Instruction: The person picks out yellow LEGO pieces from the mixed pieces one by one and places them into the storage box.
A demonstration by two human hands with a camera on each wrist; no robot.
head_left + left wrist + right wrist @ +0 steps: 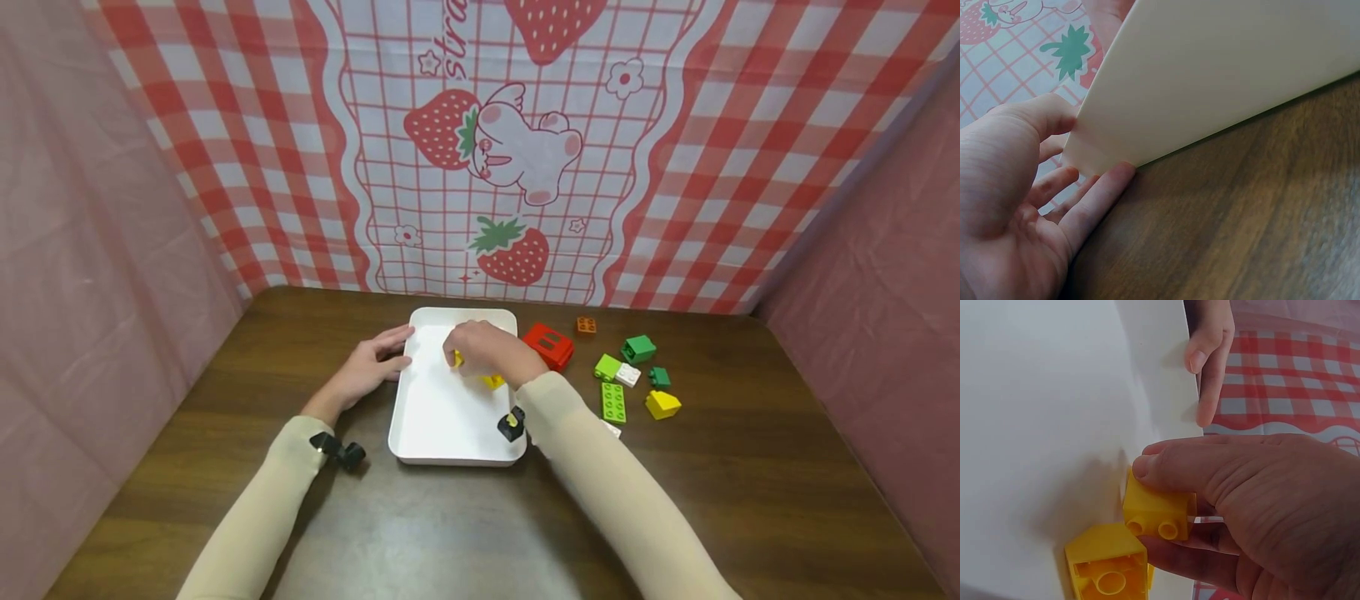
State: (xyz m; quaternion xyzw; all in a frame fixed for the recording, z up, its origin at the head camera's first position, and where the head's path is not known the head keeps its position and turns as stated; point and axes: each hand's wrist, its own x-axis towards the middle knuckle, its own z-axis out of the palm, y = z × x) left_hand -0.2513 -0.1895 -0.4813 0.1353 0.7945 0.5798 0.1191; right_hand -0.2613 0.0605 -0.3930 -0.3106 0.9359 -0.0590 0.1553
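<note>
Head view: over the white tray (pixel 450 425), a yellow block (pixel 458 358) is pinched by the right hand (pixel 483 343); to the right, a red block (pixel 550 343) is partly hidden. Left wrist: tray touched by the left hand's (pixel 1019 219) loose fingers. Right wrist: another yellow block (pixel 1102 542) is cut off.

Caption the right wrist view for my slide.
Fingers of the right hand pinch a yellow block over a white tray, beside a second yellow block.
</note>
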